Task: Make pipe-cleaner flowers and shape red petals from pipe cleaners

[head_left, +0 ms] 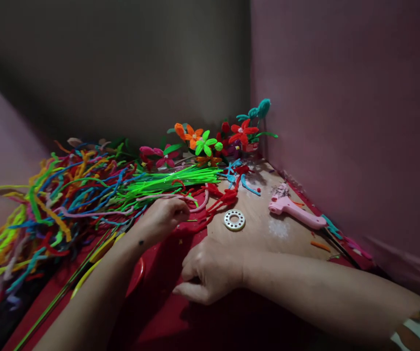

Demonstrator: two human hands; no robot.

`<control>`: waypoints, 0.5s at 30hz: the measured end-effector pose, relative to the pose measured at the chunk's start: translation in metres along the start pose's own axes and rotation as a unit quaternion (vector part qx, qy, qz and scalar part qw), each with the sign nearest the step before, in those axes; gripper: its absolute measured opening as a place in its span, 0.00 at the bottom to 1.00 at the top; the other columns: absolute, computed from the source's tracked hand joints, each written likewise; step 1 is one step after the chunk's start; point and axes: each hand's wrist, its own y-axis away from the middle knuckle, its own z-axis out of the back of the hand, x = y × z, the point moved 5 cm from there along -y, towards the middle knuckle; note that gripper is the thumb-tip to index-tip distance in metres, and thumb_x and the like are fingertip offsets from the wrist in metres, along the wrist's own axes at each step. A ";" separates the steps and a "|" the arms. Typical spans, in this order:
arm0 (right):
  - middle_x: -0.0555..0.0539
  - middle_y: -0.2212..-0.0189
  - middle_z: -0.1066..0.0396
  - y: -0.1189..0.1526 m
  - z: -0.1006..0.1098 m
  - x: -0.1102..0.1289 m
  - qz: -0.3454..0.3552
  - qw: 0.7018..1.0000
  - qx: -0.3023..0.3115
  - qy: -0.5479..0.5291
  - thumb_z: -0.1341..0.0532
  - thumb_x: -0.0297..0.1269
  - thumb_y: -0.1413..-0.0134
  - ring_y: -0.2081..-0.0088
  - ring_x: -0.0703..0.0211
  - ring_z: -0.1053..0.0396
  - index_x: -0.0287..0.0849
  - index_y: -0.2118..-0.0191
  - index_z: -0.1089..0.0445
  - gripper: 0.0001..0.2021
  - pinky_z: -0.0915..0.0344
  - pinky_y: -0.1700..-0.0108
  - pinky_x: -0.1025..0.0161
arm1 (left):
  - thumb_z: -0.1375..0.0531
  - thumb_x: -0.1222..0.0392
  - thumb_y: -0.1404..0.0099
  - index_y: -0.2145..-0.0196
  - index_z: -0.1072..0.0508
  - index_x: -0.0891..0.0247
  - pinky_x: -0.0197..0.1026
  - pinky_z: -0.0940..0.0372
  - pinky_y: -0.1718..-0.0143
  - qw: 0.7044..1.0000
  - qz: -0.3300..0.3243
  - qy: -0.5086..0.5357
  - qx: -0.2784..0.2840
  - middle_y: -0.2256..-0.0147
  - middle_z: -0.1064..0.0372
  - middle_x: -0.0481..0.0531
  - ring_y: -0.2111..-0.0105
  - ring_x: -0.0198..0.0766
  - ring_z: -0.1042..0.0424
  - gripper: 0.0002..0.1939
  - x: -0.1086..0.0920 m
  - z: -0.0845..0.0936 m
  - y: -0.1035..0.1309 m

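Observation:
My left hand is pinched closed over the red cloth, beside the pink and red pipe cleaners. Whatever its fingers hold is too small to make out; a thin short stem shows just right of the fingertips. Lower down, my right hand is curled, with thumb and fingers apart and nothing visible between them. A bundle of bright green pipe cleaners lies behind my left hand. Red pipe cleaner pieces lie beyond my hands. Near them, a round metal disc with holes rests on the wooden board.
A tangled heap of coloured pipe cleaners fills the left. Pipe cleaner flowers stand at the back by the wall. A pink glue gun lies on the board at right. Yellow-handled pliers lie beside my left forearm.

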 end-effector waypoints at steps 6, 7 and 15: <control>0.49 0.83 0.30 -0.001 -0.001 0.001 -0.020 1.000 0.010 -0.012 0.44 0.40 0.50 0.79 0.66 0.37 0.40 0.81 0.31 0.15 0.45 0.75 0.68 | 0.45 0.61 0.47 0.75 0.28 0.60 0.35 0.47 0.75 0.995 0.044 -0.021 0.088 0.74 0.31 0.49 0.75 0.36 0.36 0.06 0.000 -0.020 0.018; 0.49 0.83 0.30 -0.001 0.000 -0.001 -0.024 1.000 0.000 -0.017 0.45 0.40 0.50 0.79 0.66 0.37 0.39 0.81 0.31 0.15 0.45 0.75 0.69 | 0.46 0.62 0.47 0.76 0.28 0.61 0.36 0.47 0.74 0.994 0.040 -0.040 0.088 0.74 0.32 0.50 0.75 0.36 0.36 0.07 -0.001 -0.023 0.019; 0.50 0.84 0.33 0.000 0.002 -0.008 -0.035 0.999 0.001 -0.035 0.43 0.39 0.50 0.81 0.68 0.41 0.40 0.83 0.33 0.15 0.47 0.76 0.70 | 0.48 0.65 0.47 0.75 0.30 0.59 0.35 0.48 0.75 0.994 0.015 -0.060 0.094 0.74 0.32 0.48 0.75 0.34 0.38 0.08 0.010 -0.016 0.032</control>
